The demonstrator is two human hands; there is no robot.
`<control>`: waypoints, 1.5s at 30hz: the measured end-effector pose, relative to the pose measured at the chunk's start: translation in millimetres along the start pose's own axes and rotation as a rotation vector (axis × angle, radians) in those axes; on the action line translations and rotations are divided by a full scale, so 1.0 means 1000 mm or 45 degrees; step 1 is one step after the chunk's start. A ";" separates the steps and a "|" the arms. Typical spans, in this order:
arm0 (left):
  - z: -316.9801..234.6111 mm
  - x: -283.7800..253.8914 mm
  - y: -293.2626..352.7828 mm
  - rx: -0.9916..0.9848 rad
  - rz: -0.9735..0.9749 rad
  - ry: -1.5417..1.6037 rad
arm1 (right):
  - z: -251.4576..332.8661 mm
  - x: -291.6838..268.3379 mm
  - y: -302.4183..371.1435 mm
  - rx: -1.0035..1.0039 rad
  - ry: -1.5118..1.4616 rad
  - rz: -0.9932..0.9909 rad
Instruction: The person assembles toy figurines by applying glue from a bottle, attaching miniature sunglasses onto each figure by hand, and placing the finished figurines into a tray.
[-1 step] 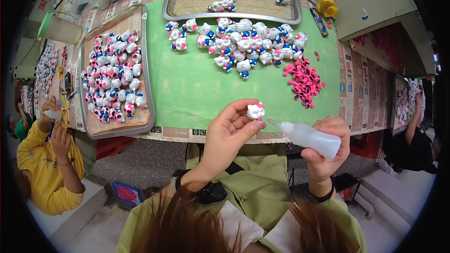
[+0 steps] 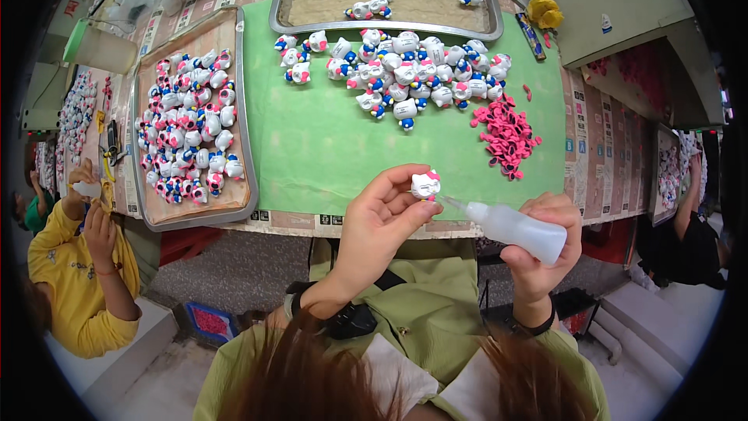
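Head view: left hand (image 2: pixel 382 218) pinches one cat figurine (image 2: pixel 425 185); right hand (image 2: pixel 545 245) grips one glue bottle (image 2: pixel 514 228).

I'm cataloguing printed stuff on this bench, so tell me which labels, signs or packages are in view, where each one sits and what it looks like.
Printed paper sheets: cover the tabletop around the green mat, pale with small coloured blocks.
Small sticker: on the grey-green surface at upper right, white with blue.
Squeeze bottle: in the right hand, translucent white, no label visible.
No screens visible.
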State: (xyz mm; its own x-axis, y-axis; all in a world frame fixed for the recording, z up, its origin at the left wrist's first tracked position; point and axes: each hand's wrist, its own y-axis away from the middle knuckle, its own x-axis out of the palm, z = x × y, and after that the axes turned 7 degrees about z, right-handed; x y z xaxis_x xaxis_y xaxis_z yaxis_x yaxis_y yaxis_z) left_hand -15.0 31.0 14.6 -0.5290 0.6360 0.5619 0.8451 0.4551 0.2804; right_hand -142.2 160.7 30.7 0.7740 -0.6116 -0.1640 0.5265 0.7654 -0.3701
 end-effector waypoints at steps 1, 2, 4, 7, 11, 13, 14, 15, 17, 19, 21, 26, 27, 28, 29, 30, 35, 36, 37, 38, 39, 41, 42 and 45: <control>0.000 0.000 0.000 -0.009 -0.014 -0.002 | 0.000 0.001 0.000 0.011 -0.005 -0.009; 0.000 0.000 0.000 -0.009 -0.017 -0.002 | 0.000 0.001 -0.001 0.022 -0.010 -0.017; 0.002 0.000 -0.001 -0.010 -0.005 0.012 | -0.002 0.000 -0.001 0.028 0.006 -0.015; 0.001 0.002 0.000 -0.016 -0.003 0.010 | -0.002 0.000 -0.001 0.044 0.014 -0.001; 0.000 -0.001 0.001 -0.033 0.034 0.010 | -0.001 -0.002 -0.002 0.050 0.007 0.057; 0.001 -0.001 0.000 0.006 0.018 0.038 | -0.001 -0.003 -0.003 0.047 0.019 0.032; 0.001 -0.002 -0.001 0.005 0.019 0.038 | -0.002 -0.003 -0.003 0.041 0.031 0.009; 0.000 -0.001 -0.001 -0.017 0.015 0.052 | -0.002 -0.003 -0.003 0.044 0.032 0.005; 0.000 0.000 -0.003 -0.045 0.015 0.064 | -0.004 -0.003 -0.002 0.057 -0.038 -0.111; -0.003 0.000 -0.002 -0.071 0.027 0.093 | -0.002 -0.003 -0.002 0.059 -0.030 -0.102; -0.004 -0.001 0.000 -0.068 0.049 0.094 | -0.001 -0.003 -0.002 0.062 -0.024 -0.095; -0.001 -0.003 0.000 -0.063 0.063 0.113 | -0.004 -0.004 -0.001 0.066 0.018 -0.066; -0.001 -0.003 0.000 -0.049 0.054 0.103 | -0.004 -0.005 -0.001 0.066 0.016 -0.066; -0.001 -0.003 0.001 -0.035 0.044 0.094 | -0.004 -0.006 -0.001 0.067 0.017 -0.061; -0.001 -0.003 0.000 -0.036 0.042 0.092 | -0.004 -0.006 -0.001 0.068 0.018 -0.057; 0.000 -0.002 0.000 -0.031 0.025 0.077 | -0.004 -0.007 -0.001 0.069 0.020 -0.058; 0.001 0.000 -0.002 0.007 0.034 0.073 | -0.002 -0.012 -0.004 0.278 -0.358 -0.437; 0.002 0.000 -0.001 0.032 -0.005 0.057 | -0.007 -0.019 -0.008 0.273 -0.335 -0.445; 0.003 0.000 -0.003 0.055 -0.033 0.045 | -0.016 -0.029 -0.015 0.261 -0.280 -0.535; 0.005 0.000 -0.003 0.050 0.001 0.063 | -0.026 -0.041 -0.022 0.245 -0.224 -0.624; 0.004 0.000 -0.002 0.037 -0.039 0.050 | -0.038 -0.053 -0.026 0.232 -0.200 -0.639; 0.002 -0.001 -0.002 0.015 -0.099 0.019 | -0.066 -0.073 -0.030 0.392 0.195 -0.635; 0.002 0.000 -0.002 0.011 -0.071 0.026 | -0.074 -0.079 -0.030 0.384 0.217 -0.653; 0.004 0.001 -0.003 -0.014 -0.095 0.000 | -0.082 -0.081 -0.029 0.338 0.206 -0.657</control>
State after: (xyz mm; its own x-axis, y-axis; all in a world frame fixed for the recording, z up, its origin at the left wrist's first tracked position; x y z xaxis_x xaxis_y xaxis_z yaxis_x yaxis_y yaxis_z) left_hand -18.7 32.5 11.4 -0.5907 0.6006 0.5389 0.8040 0.4945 0.3301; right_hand -248.8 171.2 -20.7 0.3428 -0.9241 -0.1690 0.9059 0.3728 -0.2012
